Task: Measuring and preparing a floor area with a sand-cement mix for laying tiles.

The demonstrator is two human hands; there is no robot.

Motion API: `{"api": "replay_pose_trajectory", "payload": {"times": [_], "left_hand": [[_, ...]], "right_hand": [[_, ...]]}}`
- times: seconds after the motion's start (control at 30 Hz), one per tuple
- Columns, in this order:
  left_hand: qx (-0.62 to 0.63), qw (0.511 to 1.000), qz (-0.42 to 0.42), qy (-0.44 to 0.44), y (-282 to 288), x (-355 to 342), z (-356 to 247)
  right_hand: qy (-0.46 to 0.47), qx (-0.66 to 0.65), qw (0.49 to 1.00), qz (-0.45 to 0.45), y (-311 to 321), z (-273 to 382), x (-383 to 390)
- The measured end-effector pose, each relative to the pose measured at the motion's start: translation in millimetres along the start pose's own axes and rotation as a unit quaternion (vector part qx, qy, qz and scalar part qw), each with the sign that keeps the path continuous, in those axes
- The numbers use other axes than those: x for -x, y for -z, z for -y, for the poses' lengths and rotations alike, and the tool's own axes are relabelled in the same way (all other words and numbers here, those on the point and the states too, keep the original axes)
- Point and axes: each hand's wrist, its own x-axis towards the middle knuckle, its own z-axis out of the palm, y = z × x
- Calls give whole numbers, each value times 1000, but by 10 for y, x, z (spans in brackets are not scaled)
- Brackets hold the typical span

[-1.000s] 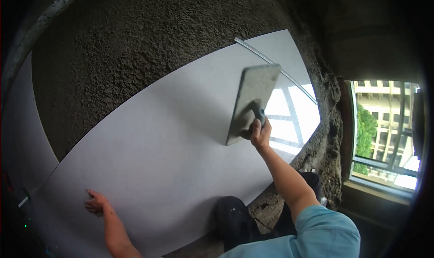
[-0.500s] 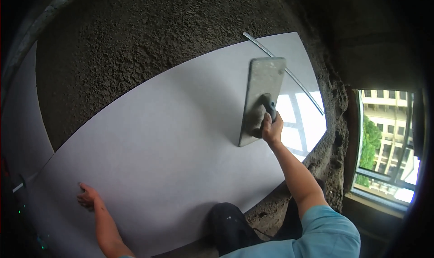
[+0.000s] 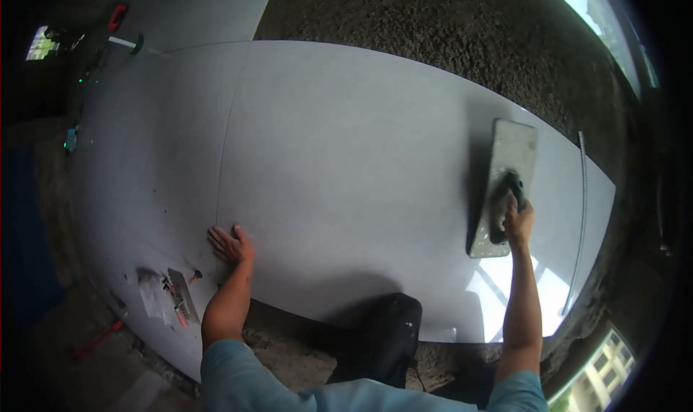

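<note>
My right hand (image 3: 518, 226) is closed round the dark handle of a large grey rectangular float (image 3: 511, 145), which is over the big pale, glossy tile (image 3: 339, 152); whether the float touches it I cannot tell. My left hand (image 3: 231, 244) lies flat with fingers spread on the tile surface at the seam with the adjoining left tile (image 3: 144, 159). A silver measuring strip (image 3: 582, 181) lies on the tile to the right of the float.
Rough grey mortar (image 3: 426, 29) borders the far edge. A clear bag (image 3: 153, 296) and small tools lie at lower left, a red tool (image 3: 118, 16) at far left, another (image 3: 97, 340) beside the tiles. My dark-clad knee (image 3: 393, 318) is at the near edge; a window (image 3: 592, 365) is lower right.
My view has swung leftward, bringing the left tile and tools into sight. The float, still in my right hand, appears farther right; my left hand now rests spread at the seam.
</note>
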Motion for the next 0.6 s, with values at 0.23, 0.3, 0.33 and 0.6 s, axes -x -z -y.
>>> {"api": "replay_pose_trajectory", "payload": {"times": [0.23,0.3,0.33,0.6], "left_hand": [[21,1000,-16,11,-19,412,582],[12,1000,-16,14,-43,574,834],[20,1000,-15,6,-20,550,765],[53,998,-13,14,130,467,472]], "right_hand": [[108,-96,985,96,-497,117,54],[201,-158,965,54,-592,217,681],[223,-186,951,108,-589,213,884],[138,280,929,197,-1469,787,1211]]}}
